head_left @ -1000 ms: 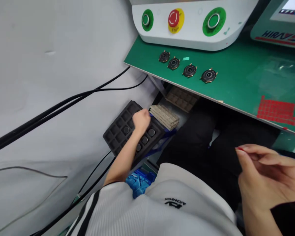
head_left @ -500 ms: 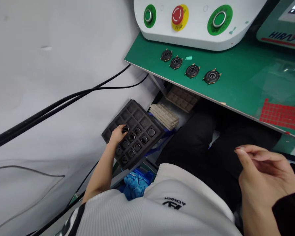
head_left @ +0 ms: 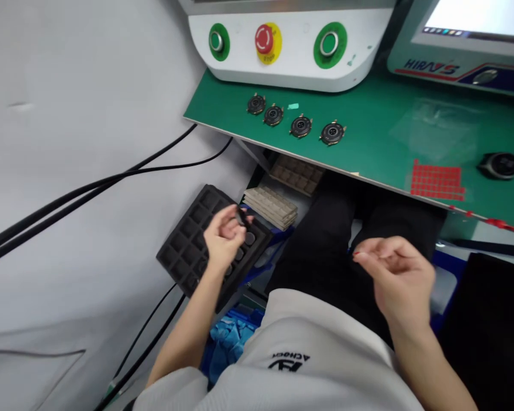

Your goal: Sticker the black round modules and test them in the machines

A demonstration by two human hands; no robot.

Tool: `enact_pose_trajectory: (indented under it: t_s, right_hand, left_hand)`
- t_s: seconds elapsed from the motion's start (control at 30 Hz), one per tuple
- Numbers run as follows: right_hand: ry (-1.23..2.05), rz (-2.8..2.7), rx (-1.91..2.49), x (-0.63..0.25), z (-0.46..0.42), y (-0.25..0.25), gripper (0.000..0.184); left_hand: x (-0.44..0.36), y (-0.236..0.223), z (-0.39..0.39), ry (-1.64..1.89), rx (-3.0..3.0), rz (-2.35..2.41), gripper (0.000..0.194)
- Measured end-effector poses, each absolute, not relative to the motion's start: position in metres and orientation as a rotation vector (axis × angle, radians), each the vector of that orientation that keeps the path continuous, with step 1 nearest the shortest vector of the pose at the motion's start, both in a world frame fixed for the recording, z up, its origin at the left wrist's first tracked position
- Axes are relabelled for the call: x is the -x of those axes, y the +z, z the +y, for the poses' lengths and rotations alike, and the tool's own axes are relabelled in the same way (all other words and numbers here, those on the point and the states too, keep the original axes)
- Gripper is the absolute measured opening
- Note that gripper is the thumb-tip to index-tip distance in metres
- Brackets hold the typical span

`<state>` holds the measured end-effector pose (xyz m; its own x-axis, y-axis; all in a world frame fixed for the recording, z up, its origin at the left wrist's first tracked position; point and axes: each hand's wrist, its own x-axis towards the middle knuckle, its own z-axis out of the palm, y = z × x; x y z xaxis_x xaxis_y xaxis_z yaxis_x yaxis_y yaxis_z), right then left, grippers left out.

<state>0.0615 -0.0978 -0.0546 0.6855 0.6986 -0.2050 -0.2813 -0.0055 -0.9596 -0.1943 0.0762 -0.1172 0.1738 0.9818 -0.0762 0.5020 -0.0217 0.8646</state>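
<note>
Fingers of the left hand (head_left: 220,242) are closed on a small dark piece (head_left: 241,217), raised over the black tray (head_left: 177,249). Several cells of the tray hold round dark pieces (head_left: 249,238); the cells toward the wall (head_left: 60,171) show bare. On the right hand (head_left: 405,279), thumb and forefinger are pinched together on a tiny red bit (head_left: 356,254), with the other fingers curled loosely behind; this hand is above the lap, well apart from the tray.

Four watch cases (head_left: 301,126) lie in a slanting row on the green worktop (head_left: 377,137), backs up, below the white panel (head_left: 291,77) with its red button (head_left: 264,39) between two green ones (head_left: 329,43). A pale green scrap (head_left: 293,106) is just beside them. Farther right, a sheet of red stickers (head_left: 437,182) lies near the worktop's front edge, with a clear bag (head_left: 439,128) behind it and another watch (head_left: 504,165) to its right. Beige trays (head_left: 272,208) are stacked beside the black tray, near the person's left leg.
</note>
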Motion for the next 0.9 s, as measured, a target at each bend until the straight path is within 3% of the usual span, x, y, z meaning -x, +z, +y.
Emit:
enact_pose_trajectory:
  t_s: [0.13,0.23,0.5,0.9]
  right_hand:
    - [1.018,-0.339,1.206,-0.051,-0.091,-0.043,0.030]
    - [1.052,-0.307,1.146,-0.054,-0.094,-0.033,0.034]
    - [1.057,-0.324,1.082,-0.062,-0.110,-0.019,0.033]
    - [1.133,-0.275,1.071,-0.062,-0.113,-0.013,0.031]
  left_hand:
    - [0.109,-0.092,0.032,0.844,-1.443,0.679,0.047]
    - [0.079,-0.074,0.018,0.789,-1.493,0.422,0.054]
    - [0.063,-0.052,0.018,0.762,-1.840,0.183,0.067]
    - [0.053,-0.043,0.023,0.917,-1.945,0.019,0.043]
